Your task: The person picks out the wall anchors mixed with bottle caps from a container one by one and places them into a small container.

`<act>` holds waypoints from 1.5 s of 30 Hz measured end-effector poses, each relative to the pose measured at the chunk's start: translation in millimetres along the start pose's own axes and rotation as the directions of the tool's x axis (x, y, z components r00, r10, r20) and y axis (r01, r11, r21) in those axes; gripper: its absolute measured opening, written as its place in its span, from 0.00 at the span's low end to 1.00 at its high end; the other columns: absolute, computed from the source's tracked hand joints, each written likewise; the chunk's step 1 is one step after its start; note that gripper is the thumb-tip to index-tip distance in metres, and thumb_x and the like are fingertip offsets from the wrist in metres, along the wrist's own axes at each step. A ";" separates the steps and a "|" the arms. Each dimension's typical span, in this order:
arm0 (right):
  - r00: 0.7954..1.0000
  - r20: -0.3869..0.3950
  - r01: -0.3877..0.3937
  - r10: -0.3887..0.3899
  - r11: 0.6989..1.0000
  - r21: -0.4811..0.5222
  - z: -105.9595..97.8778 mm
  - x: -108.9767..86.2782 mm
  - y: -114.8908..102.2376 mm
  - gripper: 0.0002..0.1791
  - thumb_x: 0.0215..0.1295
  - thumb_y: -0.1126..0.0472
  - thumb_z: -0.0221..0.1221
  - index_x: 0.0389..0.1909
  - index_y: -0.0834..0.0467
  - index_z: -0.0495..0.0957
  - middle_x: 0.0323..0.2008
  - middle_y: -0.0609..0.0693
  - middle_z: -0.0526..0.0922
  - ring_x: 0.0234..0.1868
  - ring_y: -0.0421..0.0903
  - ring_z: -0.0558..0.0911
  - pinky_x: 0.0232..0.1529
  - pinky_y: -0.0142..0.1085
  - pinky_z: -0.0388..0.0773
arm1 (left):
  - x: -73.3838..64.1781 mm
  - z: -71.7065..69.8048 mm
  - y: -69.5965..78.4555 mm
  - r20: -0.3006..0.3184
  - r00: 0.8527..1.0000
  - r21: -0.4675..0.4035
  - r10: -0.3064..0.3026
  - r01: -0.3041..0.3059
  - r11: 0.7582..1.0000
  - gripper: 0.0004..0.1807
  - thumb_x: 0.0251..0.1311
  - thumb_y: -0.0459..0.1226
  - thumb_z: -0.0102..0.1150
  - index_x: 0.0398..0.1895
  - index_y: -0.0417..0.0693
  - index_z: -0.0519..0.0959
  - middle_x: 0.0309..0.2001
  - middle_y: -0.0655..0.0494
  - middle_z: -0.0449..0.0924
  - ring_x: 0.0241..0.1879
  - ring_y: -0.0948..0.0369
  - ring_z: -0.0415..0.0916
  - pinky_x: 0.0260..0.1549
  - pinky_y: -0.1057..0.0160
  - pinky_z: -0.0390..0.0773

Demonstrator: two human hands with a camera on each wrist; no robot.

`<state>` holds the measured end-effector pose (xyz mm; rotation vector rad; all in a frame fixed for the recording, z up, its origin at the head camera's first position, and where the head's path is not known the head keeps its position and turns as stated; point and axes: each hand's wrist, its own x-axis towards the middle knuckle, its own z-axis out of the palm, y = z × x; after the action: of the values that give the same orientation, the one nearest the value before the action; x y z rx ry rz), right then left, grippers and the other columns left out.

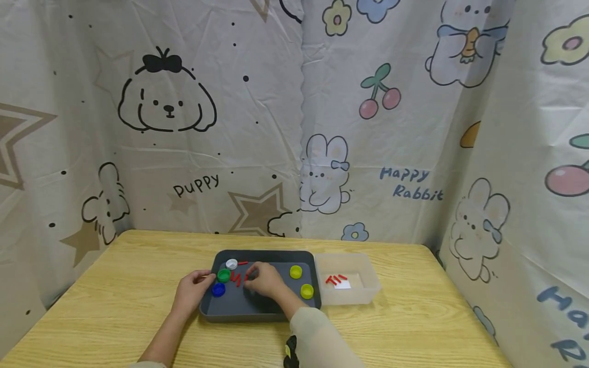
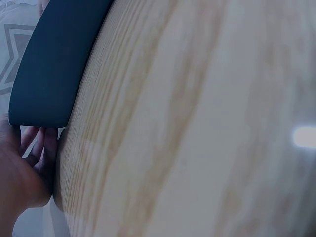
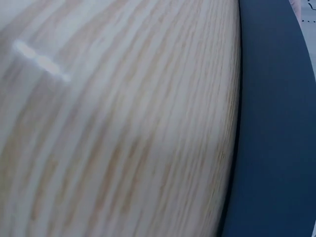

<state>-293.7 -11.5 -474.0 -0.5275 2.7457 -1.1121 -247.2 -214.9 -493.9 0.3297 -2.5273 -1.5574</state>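
A dark grey tray [image 1: 257, 318] lies on the table. My left hand [image 1: 192, 292] holds its left end, the thumb at the rim and the fingers against the outer wall, as the left wrist view also shows. Over the middle of the tray, my right hand [image 1: 264, 279] pinches a small red stick [image 1: 246, 277] at its fingertips. Several more red sticks [image 1: 237, 279] lie just left of it. Along the tray's left side stand a white cap [image 1: 231, 264], a green cap [image 1: 224, 276] and a blue cap [image 1: 218, 290]. The right wrist view shows only tray wall and table.
Two yellow caps, an upper yellow cap [image 1: 296, 271] and a lower yellow cap [image 1: 307, 291], sit in the tray's right part. Against the tray's right side stands a translucent box [image 1: 368, 276] with several red sticks [image 1: 336, 279] and a white paper [image 1: 342, 284]. Patterned curtains [image 1: 257, 153] hang behind the table.
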 end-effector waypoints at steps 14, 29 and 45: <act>0.999 -0.032 0.019 -0.013 0.979 0.202 -11.1 -12.4 3.4 0.12 0.54 0.59 0.66 0.39 0.57 0.79 0.18 0.44 0.69 0.18 0.38 0.66 0.20 0.29 0.64 | -1.3 -0.3 0.1 0.000 1.000 0.010 0.001 -0.001 1.000 0.23 0.61 0.45 0.57 0.51 0.35 0.76 0.44 0.42 0.80 0.41 0.59 0.75 0.36 0.69 0.72; 0.996 -0.051 0.081 -0.070 0.965 0.248 -30.2 -24.2 11.2 0.13 0.55 0.57 0.65 0.41 0.54 0.80 0.20 0.43 0.69 0.18 0.38 0.66 0.20 0.29 0.64 | 1.2 0.5 -1.6 0.004 1.000 0.003 0.006 -0.006 1.000 0.23 0.61 0.45 0.57 0.51 0.35 0.76 0.44 0.42 0.80 0.38 0.64 0.74 0.36 0.69 0.72; 0.987 -0.118 0.127 -0.112 0.983 0.133 -75.3 -44.4 18.2 0.14 0.56 0.56 0.64 0.43 0.55 0.79 0.25 0.45 0.72 0.22 0.39 0.67 0.22 0.29 0.64 | -0.7 -1.1 -1.9 0.017 1.000 0.005 -0.008 0.008 1.000 0.25 0.61 0.49 0.56 0.51 0.37 0.76 0.45 0.45 0.80 0.38 0.65 0.72 0.37 0.69 0.71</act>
<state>-276.1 65.8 -432.8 -0.6374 2.7307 -1.3901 -246.1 -216.5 -495.1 0.3288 -2.5464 -1.5632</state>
